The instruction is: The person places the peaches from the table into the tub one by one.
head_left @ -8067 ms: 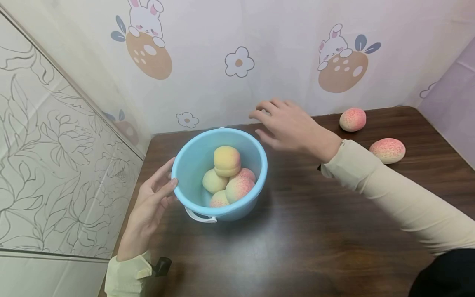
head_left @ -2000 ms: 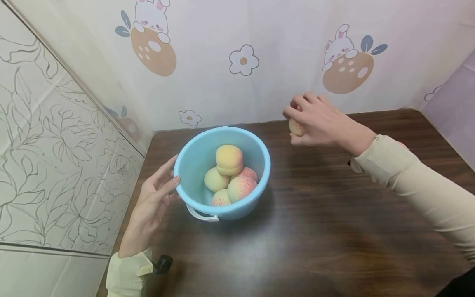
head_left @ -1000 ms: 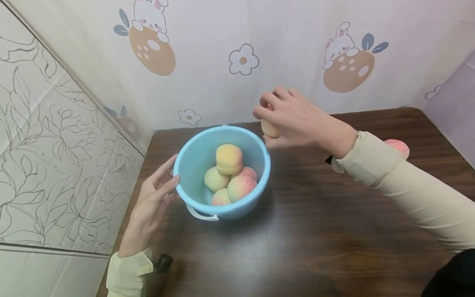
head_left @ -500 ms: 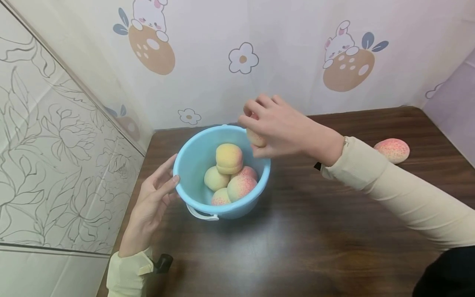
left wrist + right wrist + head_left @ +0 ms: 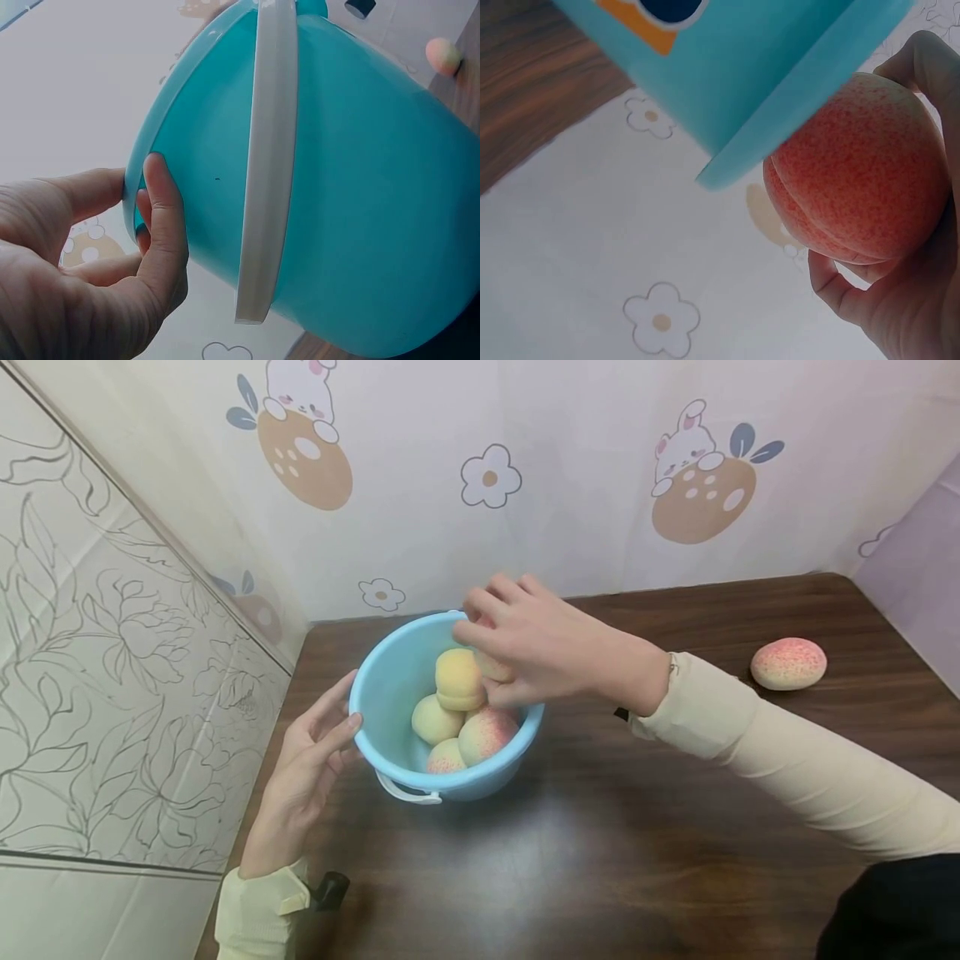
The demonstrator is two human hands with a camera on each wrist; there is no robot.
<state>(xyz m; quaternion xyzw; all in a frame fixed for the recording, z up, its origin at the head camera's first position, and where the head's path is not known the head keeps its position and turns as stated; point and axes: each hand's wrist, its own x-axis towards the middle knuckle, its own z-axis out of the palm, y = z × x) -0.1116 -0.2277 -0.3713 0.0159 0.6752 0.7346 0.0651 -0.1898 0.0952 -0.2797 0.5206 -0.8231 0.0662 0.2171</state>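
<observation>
A light blue bucket (image 5: 480, 788) stands on the table with several toy peaches inside, among them a yellow one (image 5: 457, 678) on top and a pink-speckled one (image 5: 487, 737). My left hand (image 5: 303, 764) pinches the bucket's left rim between thumb and fingers; the left wrist view shows the thumb outside the wall, beside the white handle (image 5: 270, 150). Over the right side of the opening, my right hand (image 5: 540, 639) grips another peach (image 5: 492, 668), largely covered by the fingers. Its reddish, creased side fills much of the right wrist view, close to the rim.
One pink-speckled peach (image 5: 789, 664) lies on the dark wooden table (image 5: 675, 827) at the right. A patterned white wall covering (image 5: 570, 510) rises behind the table, and a floral panel (image 5: 112, 693) stands along the left.
My right hand, earlier empty beside the bucket, has picked up the rear peach from the table's right side and carried it left over the opening. My left hand keeps its place on the rim.
</observation>
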